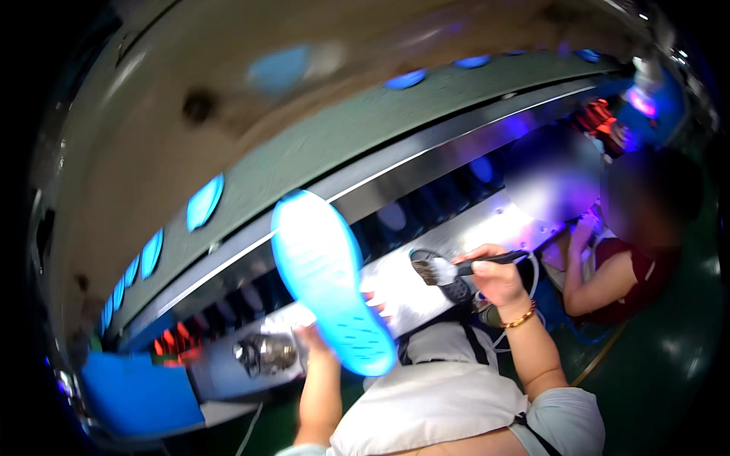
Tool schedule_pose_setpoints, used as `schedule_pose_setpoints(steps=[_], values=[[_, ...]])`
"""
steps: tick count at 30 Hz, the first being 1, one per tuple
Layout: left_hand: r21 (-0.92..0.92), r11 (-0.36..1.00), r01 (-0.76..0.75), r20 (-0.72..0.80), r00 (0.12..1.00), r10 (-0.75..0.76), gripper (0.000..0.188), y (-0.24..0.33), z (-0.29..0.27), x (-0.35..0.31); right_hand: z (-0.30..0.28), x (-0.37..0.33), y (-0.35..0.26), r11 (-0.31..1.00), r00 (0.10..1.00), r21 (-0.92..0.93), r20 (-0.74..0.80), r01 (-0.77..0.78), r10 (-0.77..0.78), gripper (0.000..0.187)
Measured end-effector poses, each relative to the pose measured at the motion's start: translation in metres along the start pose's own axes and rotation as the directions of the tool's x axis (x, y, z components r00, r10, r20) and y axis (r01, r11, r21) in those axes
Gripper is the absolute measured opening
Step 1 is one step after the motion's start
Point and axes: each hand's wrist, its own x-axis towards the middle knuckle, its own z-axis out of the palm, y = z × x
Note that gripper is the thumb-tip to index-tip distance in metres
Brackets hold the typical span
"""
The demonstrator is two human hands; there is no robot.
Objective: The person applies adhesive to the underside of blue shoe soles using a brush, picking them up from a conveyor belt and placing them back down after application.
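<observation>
My left hand grips a bright blue shoe sole and holds it up over the bench; most of the fingers are behind it, with a few tips showing at its right edge. Small dark slits mark its lower end. In my right hand is a brush with a dark handle, pinched between the fingers. The brush's bristles are at a dark oval dish on the pale bench top; whether they touch it I cannot tell.
Beyond a metal rail runs a green belt bearing several blue soles. A shiny metal object sits on the bench at left, near a blue panel. At right, another person works beside a lit lamp.
</observation>
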Motion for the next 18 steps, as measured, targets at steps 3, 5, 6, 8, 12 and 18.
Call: schedule_pose_setpoints(steps=[3,5,6,8,12,18], values=[[0.245,0.929,0.278,-0.045,0.96,-0.276,0.093,-0.019,-0.014,0.018,0.015,0.004,0.008,0.998,0.995,0.004,0.088,-0.057,0.056,0.021],[0.115,0.967,0.229,-0.166,0.964,-0.209,0.092,-0.038,-0.015,0.018,0.022,0.015,0.019,0.981,0.985,-0.116,0.061,-0.153,0.161,0.021],[-0.016,0.991,0.136,-0.186,0.973,-0.137,0.093,-0.048,-0.015,0.018,0.025,0.021,0.027,0.983,0.981,-0.061,0.073,-0.174,0.178,0.021],[-0.145,0.989,0.037,-0.115,0.992,-0.054,0.105,-0.049,0.007,0.026,0.021,0.034,0.035,0.977,0.981,-0.088,-0.013,-0.196,0.196,0.02],[-0.189,0.979,0.071,-0.204,0.973,-0.11,0.101,-0.056,0.015,0.028,0.019,0.055,0.042,0.962,0.977,-0.174,-0.09,-0.208,0.195,0.021],[-0.084,0.99,-0.116,-0.384,0.92,0.076,0.084,-0.079,0.003,0.028,0.042,0.073,0.051,0.822,0.998,-0.57,0.037,-0.016,0.045,0.016]])
